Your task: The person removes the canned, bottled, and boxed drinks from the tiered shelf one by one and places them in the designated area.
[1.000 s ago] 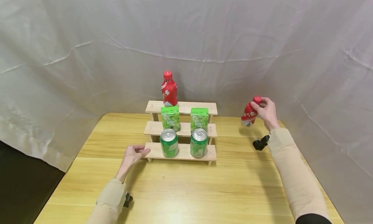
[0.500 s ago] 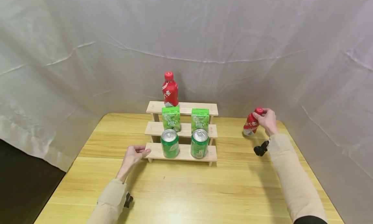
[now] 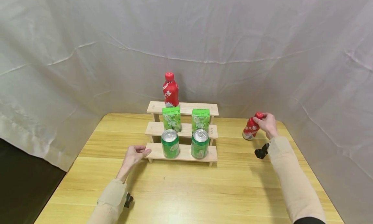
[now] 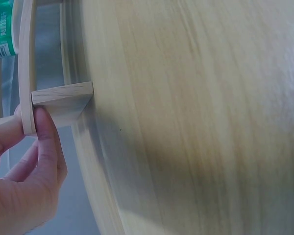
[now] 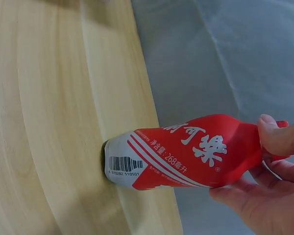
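Note:
My left hand (image 3: 133, 157) pinches the left end of the lowest step of a three-step wooden rack (image 3: 185, 153), thumb on top and fingers beneath. Off to the rack's right, my right hand (image 3: 267, 124) grips a red bottle (image 5: 196, 152) by its neck, just under the cap. That bottle leans slightly, its base at the tabletop near the back edge. A second red bottle (image 3: 171, 91) stands upright on the top step, at the left. Two green drink cartons (image 3: 171, 119) occupy the middle step, and two green cans (image 3: 170, 145) the lowest one.
The wooden table (image 3: 186, 191) carries the rack near its back edge. Pale grey cloth (image 3: 192, 39) hangs behind and at both sides. Past the table's left edge is a dark area (image 3: 26, 182).
My right hand has lowered the red bottle from the air down to the tabletop. The left hand keeps its pinch on the rack, which stays in place.

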The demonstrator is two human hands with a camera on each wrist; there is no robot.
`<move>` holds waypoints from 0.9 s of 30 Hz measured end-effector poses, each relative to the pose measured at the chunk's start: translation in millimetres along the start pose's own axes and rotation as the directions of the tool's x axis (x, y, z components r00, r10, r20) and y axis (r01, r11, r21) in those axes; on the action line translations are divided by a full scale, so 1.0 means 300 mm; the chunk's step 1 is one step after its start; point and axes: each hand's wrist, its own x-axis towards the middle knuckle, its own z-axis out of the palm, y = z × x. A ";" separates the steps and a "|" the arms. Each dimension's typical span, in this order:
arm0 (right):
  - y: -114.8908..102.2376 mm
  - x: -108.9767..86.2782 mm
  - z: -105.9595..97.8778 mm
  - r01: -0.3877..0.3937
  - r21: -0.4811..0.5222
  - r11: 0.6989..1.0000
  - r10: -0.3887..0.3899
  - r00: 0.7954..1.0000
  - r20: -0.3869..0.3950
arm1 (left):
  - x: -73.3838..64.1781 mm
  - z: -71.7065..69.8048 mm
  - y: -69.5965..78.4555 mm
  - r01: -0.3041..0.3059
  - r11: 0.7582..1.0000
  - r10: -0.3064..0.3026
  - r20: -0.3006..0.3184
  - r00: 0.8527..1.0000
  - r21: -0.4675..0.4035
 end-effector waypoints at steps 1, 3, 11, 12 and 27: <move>0.003 0.000 0.001 0.003 0.006 1.000 -0.003 1.000 0.001 | 0.001 0.000 0.000 0.002 1.000 -0.002 -0.003 1.000 -0.001; 0.005 -0.001 0.003 0.004 0.026 1.000 -0.004 1.000 -0.003 | 0.004 0.000 0.001 0.000 1.000 0.000 -0.006 1.000 -0.001; 0.011 -0.006 0.003 0.021 0.047 0.999 -0.021 1.000 -0.006 | 0.009 0.004 0.003 -0.016 1.000 0.016 -0.007 1.000 0.005; 0.010 -0.007 0.004 0.031 0.046 0.998 -0.031 1.000 -0.004 | 0.009 0.003 0.002 -0.019 1.000 0.019 -0.005 1.000 0.006; -0.136 -0.023 0.022 0.192 -0.055 0.980 -0.195 0.980 -0.049 | -0.002 -0.001 0.004 -0.009 1.000 0.009 -0.006 1.000 0.006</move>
